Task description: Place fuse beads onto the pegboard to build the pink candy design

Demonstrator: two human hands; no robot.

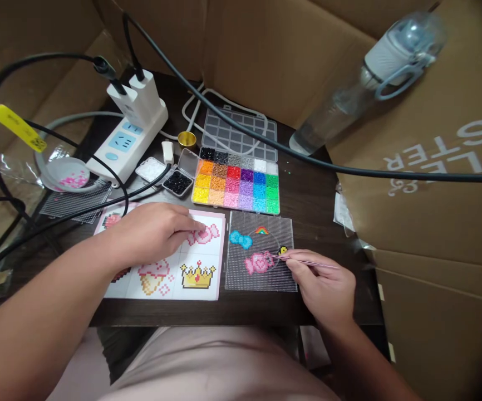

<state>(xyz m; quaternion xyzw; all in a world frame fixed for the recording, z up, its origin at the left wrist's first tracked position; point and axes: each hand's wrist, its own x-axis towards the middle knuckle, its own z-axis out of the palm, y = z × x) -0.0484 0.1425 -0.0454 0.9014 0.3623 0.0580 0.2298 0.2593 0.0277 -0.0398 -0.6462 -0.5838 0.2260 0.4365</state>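
Observation:
My left hand [157, 231] rests on a printed pattern sheet [197, 217], its index finger stretched out to a pink candy picture [203, 235]. The other fingers curl under and partly hide the sheet. Between the fingers of my right hand [322, 281] is a thin pink pair of tweezers [308, 261]. Its tip is at the right end of a pink bead candy [260, 262] on the clear pegboard [261, 283]. A blue bead bow [241, 239], a small bead rainbow [261, 230] and a yellow-and-black bead figure [283, 251] also sit on that board.
Behind the board lies a compartment box of coloured beads [236, 186], its lid open. Small boxes of black beads [177, 182] and white beads [151, 169] stand left of it. A power strip [119, 145], trailing black cables [224, 114] and a water bottle [345, 106] surround the workspace.

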